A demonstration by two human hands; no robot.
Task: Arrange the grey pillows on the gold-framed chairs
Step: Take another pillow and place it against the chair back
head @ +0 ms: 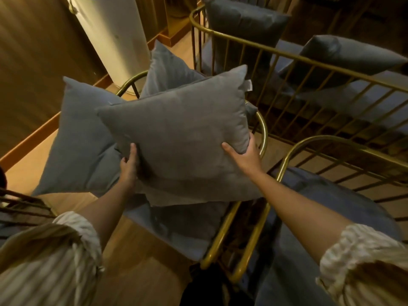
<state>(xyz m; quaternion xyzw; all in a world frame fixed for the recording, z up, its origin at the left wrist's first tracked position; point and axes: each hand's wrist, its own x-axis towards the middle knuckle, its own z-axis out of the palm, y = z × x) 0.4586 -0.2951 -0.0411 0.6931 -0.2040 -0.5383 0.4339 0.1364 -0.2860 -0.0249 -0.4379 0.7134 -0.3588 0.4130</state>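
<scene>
Wooden flooring point(136, 257) and dark curtained walls surround a group of gold-framed chairs with grey seat cushions. Beyond the near chair point(220, 237), a long gold-railed bench point(293, 60) carries two grey pillows, one upright point(245, 25) and one lying tilted point(353, 56). A white cylindrical column point(114, 34) stands behind the near chair. Over the near chair's seat, a large grey pillow point(181, 138) is held up, face toward the camera. Two more grey pillows rest behind it, one to its left point(81, 138) and one farther back point(170, 71). The left hand point(129, 166) clasps the held pillow's lower left edge; the right hand point(247, 153) clasps its lower right corner. Striped sleeves point(55, 261) cover both upper arms.
</scene>
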